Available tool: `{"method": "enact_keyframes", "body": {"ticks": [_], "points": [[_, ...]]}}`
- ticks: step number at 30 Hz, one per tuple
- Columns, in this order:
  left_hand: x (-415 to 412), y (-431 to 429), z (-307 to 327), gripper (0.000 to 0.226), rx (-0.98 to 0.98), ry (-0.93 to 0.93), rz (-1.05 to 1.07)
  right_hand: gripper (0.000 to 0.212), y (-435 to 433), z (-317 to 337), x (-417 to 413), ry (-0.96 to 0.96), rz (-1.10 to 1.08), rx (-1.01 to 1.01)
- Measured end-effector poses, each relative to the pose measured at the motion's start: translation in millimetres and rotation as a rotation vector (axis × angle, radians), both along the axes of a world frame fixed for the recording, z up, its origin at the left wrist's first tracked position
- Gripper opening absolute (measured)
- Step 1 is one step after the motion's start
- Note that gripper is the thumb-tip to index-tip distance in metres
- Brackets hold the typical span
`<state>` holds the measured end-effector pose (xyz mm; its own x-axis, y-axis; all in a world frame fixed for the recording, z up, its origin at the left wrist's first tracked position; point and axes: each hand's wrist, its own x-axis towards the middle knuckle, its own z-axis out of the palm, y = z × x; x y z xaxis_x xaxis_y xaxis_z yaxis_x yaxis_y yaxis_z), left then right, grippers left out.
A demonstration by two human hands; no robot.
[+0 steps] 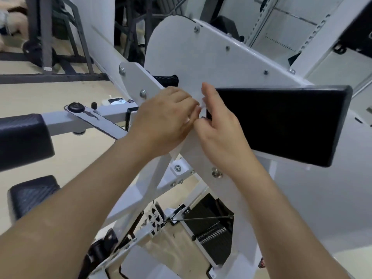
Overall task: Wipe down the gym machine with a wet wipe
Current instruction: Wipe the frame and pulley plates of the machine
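Observation:
My two hands meet in front of the white gym machine's round side plate (181, 49). A small white wet wipe (202, 105) shows between the fingertips, hard to make out against the white metal. My left hand (164, 119) comes from the left with its fingers curled and pinches one side of the wipe. My right hand (218, 127) pinches the other side, its forefinger pointing up along the plate. Most of the wipe is hidden by the fingers. The machine's black rectangular pad (281, 125) lies just right of my right hand.
Two dark padded cushions (22, 139) on a white arm stand at the left. The black weight stack (209, 228) with its cable sits below, between white frame bars. Grey steel frames (46, 31) stand at the back left on the beige floor.

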<state>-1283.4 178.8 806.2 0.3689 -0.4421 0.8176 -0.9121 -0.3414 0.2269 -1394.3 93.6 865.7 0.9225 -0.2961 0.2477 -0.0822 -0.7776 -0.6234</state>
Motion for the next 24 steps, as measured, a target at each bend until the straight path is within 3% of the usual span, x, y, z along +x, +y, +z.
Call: {"method": "enact_keyframes", "body": {"ticks": [3,6,8,10,12,14,17,19,24], "points": [[8.6,-1.0,4.0,0.043,-0.08,0.064,-0.101,0.055,-1.8,6.1,9.5,-0.019,0.026,0.196],[15.3,-3.0,7.1,0.045,-0.29,0.547,-0.358,0.056,-1.0,6.2,19.7,-0.033,0.063,0.203],[28.8,-1.8,6.3,0.042,-0.326,0.702,-0.415,0.061,1.3,3.1,24.3,-0.01,0.08,0.157],[49.0,2.3,5.0,0.045,-0.232,0.632,-0.372,0.063,3.7,0.7,26.8,0.046,0.084,0.093],[74.1,1.5,-1.9,0.056,-0.107,0.413,-0.23,0.058,9.2,-0.9,28.9,0.098,0.096,-0.039],[90.6,-4.0,-8.1,0.043,-0.003,0.2,-0.078,0.042,16.0,1.1,32.5,0.128,0.095,-0.248],[113.1,-7.5,-13.3,0.036,-0.047,0.159,0.05,0.023,25.8,14.8,44.7,0.192,-0.008,-0.555],[128.6,-9.2,-16.0,0.037,-0.093,0.142,0.099,0.027,32.5,25.6,56.6,0.239,-0.063,-0.721],[140.0,-12.4,-20.7,0.036,-0.253,0.141,0.125,0.037,42.4,22.8,83.0,0.378,-0.044,-0.824]]}}
